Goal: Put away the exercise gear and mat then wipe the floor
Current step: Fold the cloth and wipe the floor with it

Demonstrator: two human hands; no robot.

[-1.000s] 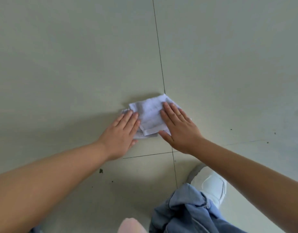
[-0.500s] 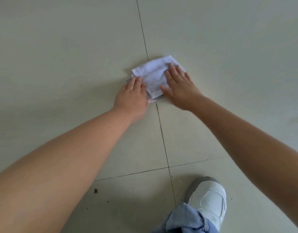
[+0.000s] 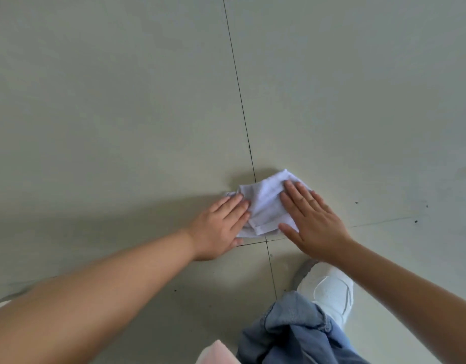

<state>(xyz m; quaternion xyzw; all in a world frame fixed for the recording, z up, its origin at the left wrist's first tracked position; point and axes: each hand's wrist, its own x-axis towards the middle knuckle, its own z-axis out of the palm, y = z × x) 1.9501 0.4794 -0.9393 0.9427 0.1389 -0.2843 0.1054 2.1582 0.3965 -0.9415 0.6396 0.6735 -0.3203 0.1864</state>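
A folded white cloth [image 3: 267,203] lies flat on the pale tiled floor [image 3: 121,114], just beyond a crossing of dark grout lines. My left hand [image 3: 221,227] presses on the cloth's left edge with straight fingers. On the right side of the cloth, my right hand [image 3: 310,219] lies flat, fingers spread and pointing away from me. Both palms face down. No exercise gear or mat is in view.
My white shoe [image 3: 329,292] and a blue denim trouser leg [image 3: 292,334] are at the lower right, close behind the right hand. Small dark specks [image 3: 415,221] dot the tiles to the right. A grout line [image 3: 239,101] runs away from me.
Both hands slid the cloth away from me along the grout line, then pulled it back near the grout crossing by my shoe. The hands have stayed flat on the cloth throughout.
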